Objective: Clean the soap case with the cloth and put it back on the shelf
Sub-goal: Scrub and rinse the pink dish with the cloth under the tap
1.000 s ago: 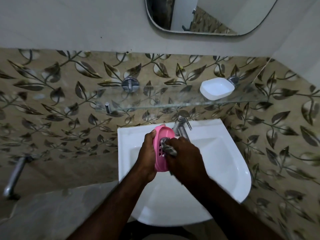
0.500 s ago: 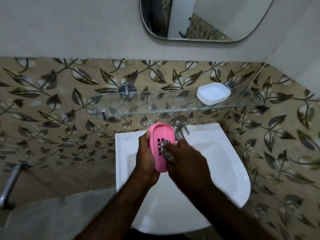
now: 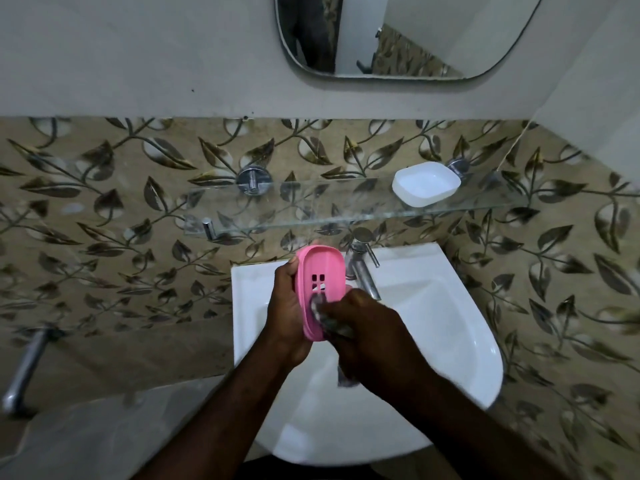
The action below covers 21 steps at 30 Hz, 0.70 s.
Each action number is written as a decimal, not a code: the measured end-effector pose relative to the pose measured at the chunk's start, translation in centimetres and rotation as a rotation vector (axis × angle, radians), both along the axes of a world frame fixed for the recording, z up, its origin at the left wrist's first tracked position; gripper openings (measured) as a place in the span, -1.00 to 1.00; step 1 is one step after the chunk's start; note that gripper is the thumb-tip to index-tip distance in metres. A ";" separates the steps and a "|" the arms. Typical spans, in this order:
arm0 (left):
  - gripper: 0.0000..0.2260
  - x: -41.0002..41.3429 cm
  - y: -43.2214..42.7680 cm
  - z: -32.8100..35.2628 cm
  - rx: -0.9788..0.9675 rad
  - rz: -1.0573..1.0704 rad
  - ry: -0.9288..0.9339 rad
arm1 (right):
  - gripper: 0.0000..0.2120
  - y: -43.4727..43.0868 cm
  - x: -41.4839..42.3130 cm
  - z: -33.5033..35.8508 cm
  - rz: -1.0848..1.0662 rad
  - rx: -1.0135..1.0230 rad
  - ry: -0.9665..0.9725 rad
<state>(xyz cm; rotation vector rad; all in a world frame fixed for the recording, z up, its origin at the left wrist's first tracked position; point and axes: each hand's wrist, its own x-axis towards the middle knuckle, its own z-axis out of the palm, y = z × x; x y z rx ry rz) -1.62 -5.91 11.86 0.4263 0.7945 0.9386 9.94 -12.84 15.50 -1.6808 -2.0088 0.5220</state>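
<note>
A pink soap case (image 3: 320, 271) with small drain holes is held upright over the white sink (image 3: 450, 323), its hollow side facing me. My left hand (image 3: 287, 306) grips it along its left edge and back. My right hand (image 3: 367, 327) holds a grey cloth (image 3: 320, 308) and presses it into the lower part of the case; a tail of the cloth hangs below the hand. A glass shelf (image 3: 311, 206) runs along the wall above the sink.
A white soap dish (image 3: 426, 183) sits on the right part of the shelf. A chrome tap (image 3: 362, 268) stands just right of the pink case. A mirror (image 3: 398, 36) hangs above. A metal handle (image 3: 24, 368) sticks out at the left.
The cloth in my right hand has slid from the middle of the case to its lower end, uncovering the drain holes. The case has turned to face me more.
</note>
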 end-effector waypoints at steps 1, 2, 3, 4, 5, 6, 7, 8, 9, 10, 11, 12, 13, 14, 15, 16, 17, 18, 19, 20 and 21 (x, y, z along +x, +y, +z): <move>-0.46 -0.2 -0.1 -0.1 0.007 -0.003 0.037 | -0.77 -0.2 0.4 -0.5 0.028 -0.018 -0.011; -0.48 -0.4 -0.3 -0.4 0.013 -0.008 0.067 | -0.79 -0.2 1.0 -0.9 0.057 0.009 -0.089; -0.50 -0.3 -0.5 -0.8 0.018 -0.016 0.098 | -0.80 -0.1 1.6 -1.1 0.076 0.028 -0.198; -0.51 -0.3 -0.5 -1.1 0.024 -0.023 0.116 | -0.79 0.2 2.1 -1.1 0.085 0.018 -0.291; -0.50 -0.3 -0.6 -1.2 0.032 -0.029 0.127 | -0.78 0.6 2.4 -0.8 0.066 -0.014 -0.320; -0.51 -0.4 -0.5 -1.2 0.035 -0.029 0.135 | -0.78 0.9 2.6 -0.5 0.040 -0.022 -0.262; -0.52 -0.4 -0.5 -1.2 0.041 -0.029 0.148 | -0.77 1.3 2.6 -0.1 0.003 -0.004 -0.152; -0.55 -0.4 -0.4 -1.2 0.061 -0.033 0.165 | -0.74 1.7 2.5 0.1 -0.043 0.071 -0.080; -0.57 -0.3 -0.6 -1.1 0.085 -0.034 0.182 | -0.70 2.2 2.4 0.2 -0.085 0.144 -0.078; -0.60 -0.2 -0.7 -1.0 0.102 -0.043 0.191 | -0.66 2.6 2.1 0.3 -0.110 0.189 -0.124; -0.61 0.0 -0.8 -0.8 0.112 -0.045 0.184 | -0.66 2.7 1.6 0.2 -0.124 0.196 -0.195; -0.61 0.1 -0.8 -0.7 0.111 -0.040 0.164 | -0.69 2.6 1.1 -0.3 -0.131 0.198 -0.257; -0.60 0.1 -0.6 -0.3 0.106 -0.027 0.147 | -0.75 2.3 0.5 -0.8 -0.146 0.197 -0.294; -0.59 0.0 -0.2 -0.1 0.091 -0.008 0.148 | -0.81 1.9 0.0 -1.4 -0.159 0.165 -0.308; -0.58 -0.1 0.0 0.2 0.082 0.013 0.168 | -0.86 1.4 -0.3 -1.7 -0.173 0.084 -0.296; -0.58 -0.2 0.3 0.2 0.102 0.023 0.200 | -0.90 1.0 -0.5 -2.1 -0.169 -0.020 -0.251; -0.59 -0.2 0.3 0.4 0.123 0.029 0.239 | -0.93 0.7 -0.5 -2.2 -0.153 -0.125 -0.177; -0.62 -0.3 0.4 0.2 0.146 0.031 0.275 | -0.94 0.5 -0.3 -2.0 -0.127 -0.215 -0.096; -0.63 -0.3 0.3 0.1 0.158 0.028 0.283 | -0.93 0.6 0.1 -1.6 -0.096 -0.315 0.020; -0.62 -0.4 0.1 -0.1 0.141 0.018 0.269 | -0.91 0.7 0.4 -0.9 -0.058 -0.417 0.205; -0.59 -0.4 -0.1 -0.3 0.112 0.005 0.239 | -0.90 1.0 0.8 -0.2 -0.033 -0.505 0.409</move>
